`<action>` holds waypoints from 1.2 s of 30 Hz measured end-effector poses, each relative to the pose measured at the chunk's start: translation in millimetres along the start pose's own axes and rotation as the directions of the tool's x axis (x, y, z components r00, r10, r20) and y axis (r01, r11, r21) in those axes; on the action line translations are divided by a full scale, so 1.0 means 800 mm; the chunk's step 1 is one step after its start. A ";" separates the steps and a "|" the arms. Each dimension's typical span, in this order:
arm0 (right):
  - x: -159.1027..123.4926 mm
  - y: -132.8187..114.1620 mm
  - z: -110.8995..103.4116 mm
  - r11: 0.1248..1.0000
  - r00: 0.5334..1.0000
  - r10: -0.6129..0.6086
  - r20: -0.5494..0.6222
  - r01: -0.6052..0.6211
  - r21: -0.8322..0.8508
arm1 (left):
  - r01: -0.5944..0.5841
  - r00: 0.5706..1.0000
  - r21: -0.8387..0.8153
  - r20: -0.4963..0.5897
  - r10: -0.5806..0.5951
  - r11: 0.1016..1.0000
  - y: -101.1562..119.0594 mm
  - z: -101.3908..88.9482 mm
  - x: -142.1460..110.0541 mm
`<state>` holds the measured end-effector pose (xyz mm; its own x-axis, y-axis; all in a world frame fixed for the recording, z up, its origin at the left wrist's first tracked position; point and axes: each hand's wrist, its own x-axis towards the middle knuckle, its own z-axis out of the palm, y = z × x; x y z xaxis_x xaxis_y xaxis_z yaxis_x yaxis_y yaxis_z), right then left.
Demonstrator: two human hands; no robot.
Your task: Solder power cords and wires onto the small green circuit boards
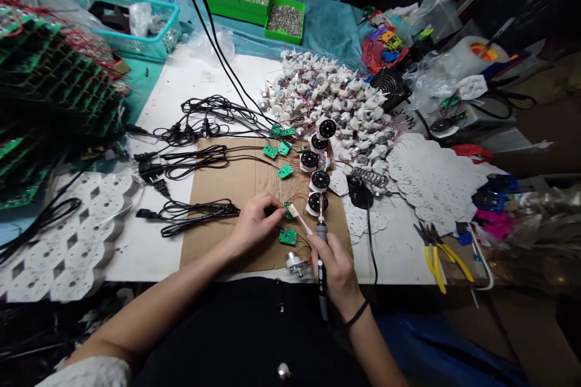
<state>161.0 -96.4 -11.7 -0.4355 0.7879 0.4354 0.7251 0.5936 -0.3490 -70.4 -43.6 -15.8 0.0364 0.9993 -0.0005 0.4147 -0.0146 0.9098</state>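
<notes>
A small green rectangular circuit board [287,211] sits just below frame centre. The left hand [258,222], fingers narrowed, meets its left edge, grip hidden; the right hand [336,266], lower right, holds a grey pen-shaped soldering iron [322,231] and thin pale-tipped stick [300,220]. Flat brown cardboard [254,184] lies beneath.

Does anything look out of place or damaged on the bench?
One motor sits near the cardboard's front edge with no black disc showing, unlike the five disc-topped motors beyond. I see no clear damage.

Forearms [177,290] angle inward, the left grip [261,219] pinched, the right grip [336,267] curled nearby.
</notes>
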 end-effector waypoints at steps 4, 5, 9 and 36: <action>-0.004 0.001 0.000 1.000 1.000 0.019 0.014 -0.019 0.007 | 0.008 1.000 -0.010 0.004 -0.008 1.000 0.001 -0.001 0.001; -0.005 0.002 0.000 1.000 1.000 0.021 0.019 -0.022 0.008 | 0.004 1.000 -0.016 0.011 -0.004 1.000 0.001 -0.001 0.001; -0.006 0.004 0.000 1.000 0.999 0.005 0.034 -0.005 0.016 | -0.020 0.999 -0.039 0.039 0.022 0.999 0.004 -0.004 0.001; -0.002 0.009 -0.003 0.990 0.991 -0.086 0.101 0.097 -0.107 | -0.045 0.996 -0.034 0.070 0.047 0.998 0.003 -0.008 0.000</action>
<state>168.5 -93.6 -13.0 -0.5479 0.7465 0.3775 0.7325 0.6461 -0.2145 -74.9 -43.7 -11.0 0.1195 0.9927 0.0132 0.3820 -0.0583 0.9223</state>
